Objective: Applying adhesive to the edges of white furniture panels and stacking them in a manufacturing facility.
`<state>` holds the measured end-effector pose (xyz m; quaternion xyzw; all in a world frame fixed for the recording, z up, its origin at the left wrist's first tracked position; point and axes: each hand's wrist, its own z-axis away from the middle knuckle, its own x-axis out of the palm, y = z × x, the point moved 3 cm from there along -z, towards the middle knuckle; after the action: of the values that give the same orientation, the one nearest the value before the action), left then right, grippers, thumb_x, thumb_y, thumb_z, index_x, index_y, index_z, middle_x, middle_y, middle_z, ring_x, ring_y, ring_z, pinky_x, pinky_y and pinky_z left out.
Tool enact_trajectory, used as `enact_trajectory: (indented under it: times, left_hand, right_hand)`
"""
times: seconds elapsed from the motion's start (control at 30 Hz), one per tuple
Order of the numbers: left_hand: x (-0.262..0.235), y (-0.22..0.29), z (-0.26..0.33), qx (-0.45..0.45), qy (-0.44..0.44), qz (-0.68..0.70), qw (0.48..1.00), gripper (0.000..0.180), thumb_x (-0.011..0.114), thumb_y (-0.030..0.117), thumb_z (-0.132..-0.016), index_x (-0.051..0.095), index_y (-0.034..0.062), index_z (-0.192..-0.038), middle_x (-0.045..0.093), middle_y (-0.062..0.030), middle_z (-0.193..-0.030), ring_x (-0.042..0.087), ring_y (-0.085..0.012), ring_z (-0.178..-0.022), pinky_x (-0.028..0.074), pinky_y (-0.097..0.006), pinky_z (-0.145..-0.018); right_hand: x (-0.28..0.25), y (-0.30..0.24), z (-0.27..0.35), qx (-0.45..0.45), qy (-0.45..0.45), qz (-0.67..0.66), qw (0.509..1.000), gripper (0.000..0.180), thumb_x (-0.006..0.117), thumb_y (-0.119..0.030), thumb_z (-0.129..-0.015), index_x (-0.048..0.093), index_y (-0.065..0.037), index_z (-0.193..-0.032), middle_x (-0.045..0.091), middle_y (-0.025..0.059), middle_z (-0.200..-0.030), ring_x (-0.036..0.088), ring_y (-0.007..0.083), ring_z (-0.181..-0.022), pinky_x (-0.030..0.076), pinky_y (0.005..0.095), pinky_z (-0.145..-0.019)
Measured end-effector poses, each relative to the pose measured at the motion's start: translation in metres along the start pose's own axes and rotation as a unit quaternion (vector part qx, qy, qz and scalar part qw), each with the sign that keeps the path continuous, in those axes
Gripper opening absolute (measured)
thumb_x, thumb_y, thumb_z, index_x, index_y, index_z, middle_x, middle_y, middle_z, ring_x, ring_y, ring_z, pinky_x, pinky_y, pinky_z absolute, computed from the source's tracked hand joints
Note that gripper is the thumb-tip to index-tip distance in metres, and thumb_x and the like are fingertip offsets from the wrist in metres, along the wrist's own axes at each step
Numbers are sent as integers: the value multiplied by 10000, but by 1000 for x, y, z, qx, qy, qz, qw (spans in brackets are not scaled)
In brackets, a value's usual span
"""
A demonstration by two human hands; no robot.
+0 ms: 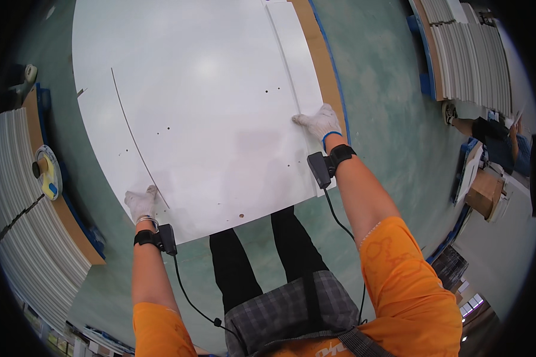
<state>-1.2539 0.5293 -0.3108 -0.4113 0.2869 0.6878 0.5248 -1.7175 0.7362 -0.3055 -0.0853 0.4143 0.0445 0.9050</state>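
A large white panel (202,131) lies in front of me, with small drilled holes and a long thin groove down its left side. My left hand (140,202), in a pale work glove, is closed at the panel's near left edge, thumb on top, other fingers mostly hidden. Along the right side lies a narrow white strip (289,53). My right hand (320,122), also gloved, is closed over this strip's outer edge, thumb pointing left across it; its fingertips are partly hidden.
Brown board (324,65) with a blue edge shows beneath the panel's right side. Stacked pale panels stand at left (36,238) and far right (470,65). A tape roll (41,166) rests on the left stack. Another person (500,137) is at far right, near a cardboard box (484,193).
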Motion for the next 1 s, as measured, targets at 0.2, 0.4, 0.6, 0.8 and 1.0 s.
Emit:
enact_trajectory:
  times: [0.2,0.4,0.6,0.8,1.0]
  left_hand:
    - [10,-15,0,-51,-13,-27,998,827,675,504,-766,400,-112,-1244,485,-329,-1263,525,-423,-1157,439,-434,-972]
    - [38,18,59,53,-53,-70,995,797,577,487,-812,326,-79,-1314,428,-336,-1277,517,-460,-1133,429,-474,-968]
    - [65,95,136,108,-109,-83,985,936,556,539,-804,209,-72,-1423,324,-336,-1379,454,-475,-1207,415,-476,-985]
    - [88,197,180,99,-159,-117,975,1064,590,583,-750,120,-66,-1449,288,-342,-1409,454,-475,-1216,405,-495,-993]
    - [108,195,121,138,-139,-278,940,1102,668,549,-705,153,-156,-1378,409,-318,-1351,504,-395,-1201,425,-414,-994]
  right_hand:
    - [6,1,10,-52,18,-50,997,905,778,-521,-620,436,14,-1264,466,225,-1311,468,340,-1227,411,392,-1011]
    - [14,50,8,-57,-40,-102,992,843,740,-524,-677,444,-17,-1281,475,197,-1318,451,338,-1244,398,400,-1021]
    - [40,111,66,-66,-73,-135,986,730,596,-461,-834,358,-79,-1410,427,185,-1395,401,322,-1297,322,392,-1078]
    - [76,188,73,-11,-85,-334,939,604,432,-492,-910,501,-35,-1299,492,203,-1329,439,337,-1255,336,369,-1055]
    - [122,220,79,258,-42,-608,749,608,360,-492,-952,553,15,-1227,560,213,-1259,517,358,-1167,381,391,-988]
